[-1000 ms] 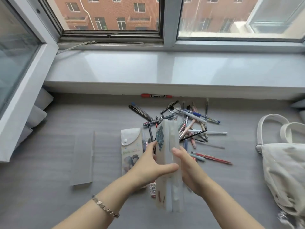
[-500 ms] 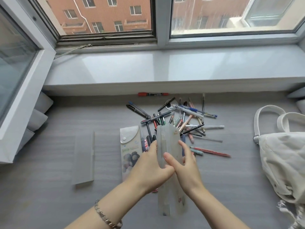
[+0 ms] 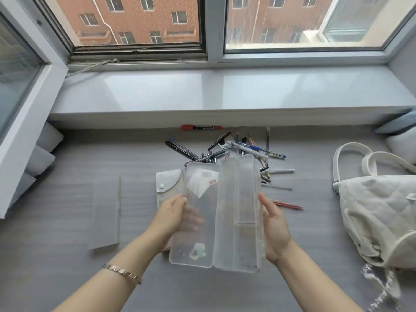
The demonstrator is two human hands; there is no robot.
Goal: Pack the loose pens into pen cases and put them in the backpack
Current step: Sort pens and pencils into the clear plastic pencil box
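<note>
I hold a clear plastic pen case [image 3: 225,212] spread wide open above the grey surface. My left hand [image 3: 173,217] grips the lid half, fingers showing through the plastic. The tray half sits against my right hand [image 3: 273,228], which grips its outer edge. The case looks empty apart from stickers on the lid. Behind it lies a heap of loose pens [image 3: 243,152]. A red pen [image 3: 288,205] lies to the right of the case. The white quilted backpack [image 3: 378,212] sits at the right.
A flat pouch case with a snap flap [image 3: 167,185] lies partly under the open case. Another clear closed case [image 3: 105,212] rests to the left. A red-capped marker [image 3: 200,127] lies against the base of the window ledge [image 3: 225,93].
The case was closed and on edge between both hands. My hands moved apart and swung it open flat, lid to the left and tray to the right.
</note>
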